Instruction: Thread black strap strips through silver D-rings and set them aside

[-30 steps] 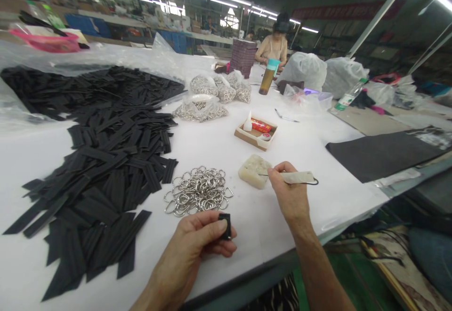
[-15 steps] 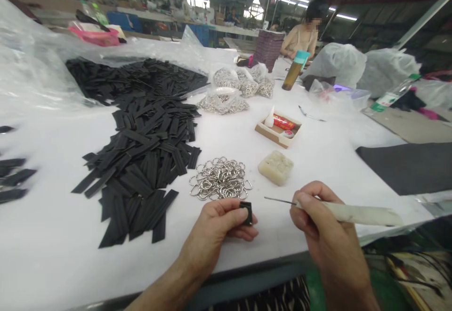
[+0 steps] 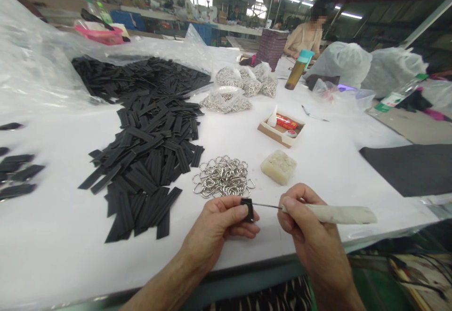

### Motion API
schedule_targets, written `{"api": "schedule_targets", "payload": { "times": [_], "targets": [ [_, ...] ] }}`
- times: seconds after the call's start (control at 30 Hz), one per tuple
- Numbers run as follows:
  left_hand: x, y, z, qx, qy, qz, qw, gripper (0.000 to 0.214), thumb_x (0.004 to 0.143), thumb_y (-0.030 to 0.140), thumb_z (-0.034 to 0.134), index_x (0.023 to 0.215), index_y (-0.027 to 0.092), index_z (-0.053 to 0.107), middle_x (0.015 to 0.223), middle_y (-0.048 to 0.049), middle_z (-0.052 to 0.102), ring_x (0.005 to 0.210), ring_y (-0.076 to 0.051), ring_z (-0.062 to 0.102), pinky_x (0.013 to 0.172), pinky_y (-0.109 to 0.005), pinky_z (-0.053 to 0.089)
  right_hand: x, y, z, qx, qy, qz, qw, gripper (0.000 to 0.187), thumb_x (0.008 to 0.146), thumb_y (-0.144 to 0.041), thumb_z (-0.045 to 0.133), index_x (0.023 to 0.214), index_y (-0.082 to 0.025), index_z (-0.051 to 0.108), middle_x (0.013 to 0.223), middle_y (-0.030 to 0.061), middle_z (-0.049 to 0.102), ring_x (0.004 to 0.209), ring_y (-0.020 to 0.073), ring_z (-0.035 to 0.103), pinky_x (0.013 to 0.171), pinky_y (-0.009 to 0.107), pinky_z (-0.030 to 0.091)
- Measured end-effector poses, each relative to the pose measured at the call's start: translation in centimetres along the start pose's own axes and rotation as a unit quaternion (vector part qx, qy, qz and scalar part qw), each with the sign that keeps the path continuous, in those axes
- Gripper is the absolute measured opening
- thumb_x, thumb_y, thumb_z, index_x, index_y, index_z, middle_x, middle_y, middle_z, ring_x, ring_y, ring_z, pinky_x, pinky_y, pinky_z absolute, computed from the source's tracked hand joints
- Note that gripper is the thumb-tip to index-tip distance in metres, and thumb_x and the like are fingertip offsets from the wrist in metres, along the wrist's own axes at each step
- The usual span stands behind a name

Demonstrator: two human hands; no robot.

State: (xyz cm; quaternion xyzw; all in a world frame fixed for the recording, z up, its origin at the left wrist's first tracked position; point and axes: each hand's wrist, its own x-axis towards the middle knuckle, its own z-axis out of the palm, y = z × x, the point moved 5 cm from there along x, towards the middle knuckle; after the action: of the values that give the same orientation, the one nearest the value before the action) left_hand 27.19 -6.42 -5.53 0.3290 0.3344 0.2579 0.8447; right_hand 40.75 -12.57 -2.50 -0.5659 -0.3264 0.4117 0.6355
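Between thumb and fingers, my left hand point(image 3: 222, 219) pinches a small folded black strip point(image 3: 248, 209) above the front of the table. My right hand point(image 3: 307, 219) is closed round the pale, wrapped handle of an awl point(image 3: 339, 213). The awl's thin metal shaft points left, and its tip meets the right edge of the black strip; whether it goes in, I cannot tell. Just beyond my left hand lies a heap of metal D-rings point(image 3: 226, 177). A yellowish block like wax point(image 3: 278, 167) sits beyond my right hand. Loose black strips point(image 3: 151, 151) are piled to the left.
A small cardboard tray point(image 3: 278, 137) holds a red tube. Clear bags of metal rings point(image 3: 229, 99) stand behind it, near a bottle with a blue lid point(image 3: 299, 68). Several finished-looking black pieces point(image 3: 17, 174) lie far left. Another person point(image 3: 305, 35) sits across the table.
My right hand has moved left, bringing the awl's tip to the black strip. My left hand keeps its pinch, and the view has shifted slightly.
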Motion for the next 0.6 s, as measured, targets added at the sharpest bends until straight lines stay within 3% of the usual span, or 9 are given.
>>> {"api": "schedule_targets", "payload": {
  "times": [0.6],
  "targets": [
    [-0.15, -0.09, -0.1, 0.021, -0.009, 0.004, 1.0, 0.018, 0.068, 0.027, 0.072, 0.071, 0.009, 0.069, 0.07, -0.0069, 0.069, 0.054, -0.013, 0.064, 0.056, -0.02, 0.053, 0.46, 0.86, 0.74, 0.017, -0.039, 0.023, 0.999, 0.026, 0.085, -0.033, 0.059, 0.069, -0.019, 0.045, 0.051, -0.0061, 0.038, 0.049, 0.0085, 0.029, 0.045, 0.023, 0.022]
  ]
}}
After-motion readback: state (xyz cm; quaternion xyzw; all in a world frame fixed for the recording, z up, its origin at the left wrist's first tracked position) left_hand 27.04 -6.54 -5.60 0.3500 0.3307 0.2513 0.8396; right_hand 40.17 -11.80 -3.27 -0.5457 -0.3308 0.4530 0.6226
